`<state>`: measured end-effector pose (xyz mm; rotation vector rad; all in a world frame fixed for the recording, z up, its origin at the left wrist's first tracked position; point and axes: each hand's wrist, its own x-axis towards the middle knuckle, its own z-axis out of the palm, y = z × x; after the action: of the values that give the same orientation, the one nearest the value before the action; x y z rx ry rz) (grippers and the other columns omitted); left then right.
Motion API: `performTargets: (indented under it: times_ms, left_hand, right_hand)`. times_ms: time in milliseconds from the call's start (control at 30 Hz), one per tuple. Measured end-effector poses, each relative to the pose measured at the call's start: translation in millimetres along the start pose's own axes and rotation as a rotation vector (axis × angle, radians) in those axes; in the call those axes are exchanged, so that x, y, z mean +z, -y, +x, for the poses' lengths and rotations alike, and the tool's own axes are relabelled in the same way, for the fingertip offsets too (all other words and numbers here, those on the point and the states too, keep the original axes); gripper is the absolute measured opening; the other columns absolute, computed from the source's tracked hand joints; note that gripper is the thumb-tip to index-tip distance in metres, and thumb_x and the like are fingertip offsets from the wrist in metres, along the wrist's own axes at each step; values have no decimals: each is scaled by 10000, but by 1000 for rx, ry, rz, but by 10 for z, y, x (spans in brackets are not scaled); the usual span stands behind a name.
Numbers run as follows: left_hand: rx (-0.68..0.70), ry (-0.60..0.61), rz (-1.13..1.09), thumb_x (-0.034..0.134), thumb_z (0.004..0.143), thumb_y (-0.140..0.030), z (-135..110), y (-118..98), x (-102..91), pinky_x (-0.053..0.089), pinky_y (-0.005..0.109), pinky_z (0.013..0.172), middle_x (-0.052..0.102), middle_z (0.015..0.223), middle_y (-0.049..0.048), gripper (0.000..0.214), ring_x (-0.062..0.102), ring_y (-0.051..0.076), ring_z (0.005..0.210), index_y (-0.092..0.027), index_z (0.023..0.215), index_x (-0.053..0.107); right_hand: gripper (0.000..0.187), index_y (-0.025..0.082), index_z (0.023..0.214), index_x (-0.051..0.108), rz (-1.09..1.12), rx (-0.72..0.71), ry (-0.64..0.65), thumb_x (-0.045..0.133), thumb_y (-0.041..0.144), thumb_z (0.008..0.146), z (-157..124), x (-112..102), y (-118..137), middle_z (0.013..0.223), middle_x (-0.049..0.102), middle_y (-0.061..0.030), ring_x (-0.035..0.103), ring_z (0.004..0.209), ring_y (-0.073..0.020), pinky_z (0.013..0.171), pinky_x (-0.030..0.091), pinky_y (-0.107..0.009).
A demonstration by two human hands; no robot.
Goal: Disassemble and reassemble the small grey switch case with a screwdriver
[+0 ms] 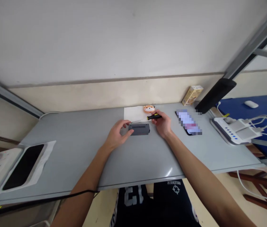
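A small grey box with vent slots [139, 129] lies on the grey desk [81, 148] in front of me. My left hand [116, 134] grips its left end, fingers curled round it. My right hand [163, 123] is closed on a screwdriver [152, 117] with a black and yellow handle. The screwdriver's thin shaft points left, and its tip sits near the box's top left corner. Behind the box lie a white sheet of paper [133, 113] and a small orange animal-shaped figure [149, 108].
A phone [189, 123] lies to the right of my right hand. A white power strip with plugs and cables [233, 130] is at the far right, a small carton [192, 95] by the wall. A black-screened device on white wrapping [23, 165] sits at the left.
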<state>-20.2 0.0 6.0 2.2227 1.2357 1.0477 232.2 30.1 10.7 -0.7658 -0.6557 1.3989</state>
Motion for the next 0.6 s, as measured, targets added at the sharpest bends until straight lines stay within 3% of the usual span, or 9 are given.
performTargets:
  times_ms: [267, 600]
  left_hand:
    - [101, -115, 77, 731, 896, -340, -27, -80, 2, 527, 341, 867, 669, 1062, 48, 355, 603, 176, 882, -234, 1202, 586]
    - [148, -131, 128, 757, 885, -329, -23, -60, 27, 534, 331, 846, 675, 1019, 34, 327, 627, 172, 857, -238, 1159, 604]
  right_hand:
    - [200, 191, 732, 713, -18, 9, 7, 682, 371, 813, -13, 12, -20, 815, 627, -33, 472, 627, -110, 497, 330, -253]
    - [178, 189, 747, 707, 8, 32, 8, 704, 361, 793, -25, 25, -53, 835, 632, -27, 480, 625, -103, 509, 352, -250]
